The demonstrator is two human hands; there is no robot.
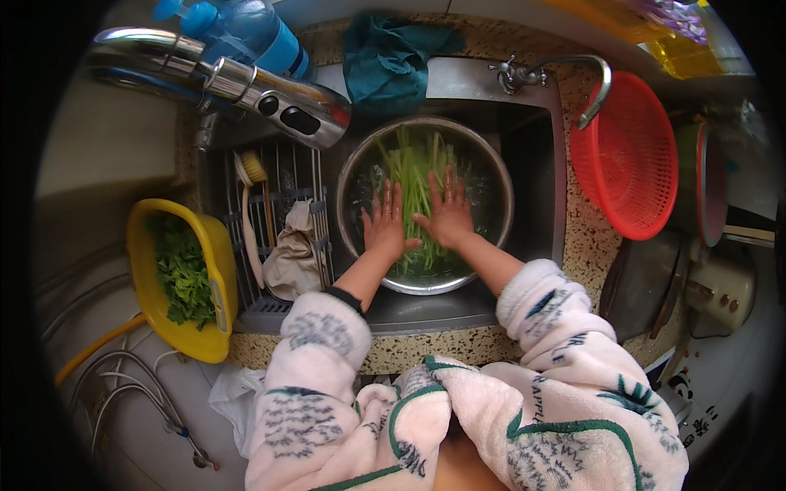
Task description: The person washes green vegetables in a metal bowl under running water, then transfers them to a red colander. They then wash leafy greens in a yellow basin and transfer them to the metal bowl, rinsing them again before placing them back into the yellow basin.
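We are looking straight down into the sink (536,164), and the big steel bowl (495,176) sits in its middle, filled with water. In that bowl lie the long green stalks (413,168), bundled side by side, their long axis running from 6 o'clock near us to 12 o'clock at the far rim, fanning a little at the far end; which end is root and which is tip we cannot tell through the water. At 3 o'clock from the bowl, a red colander (630,155) rests on the speckled counter, tilted against the sink's edge. At 9 o'clock, well apart, a yellow basin (214,270) holds chopped leafy greens. Between basin and bowl, a drain rack (286,164) carries a brush and a crumpled cloth. At 12 o'clock a teal rag (385,53) hangs over the back rim, with the tap spout (594,74) curving just to its right. Now our hands: the left hand (385,225) lies flat, fingers spread wide, pressing down on the stalks; the right hand (446,213) does the same just beside it, palm down, fingers splayed, thumbs nearly meeting. Neither one is closed around anything.
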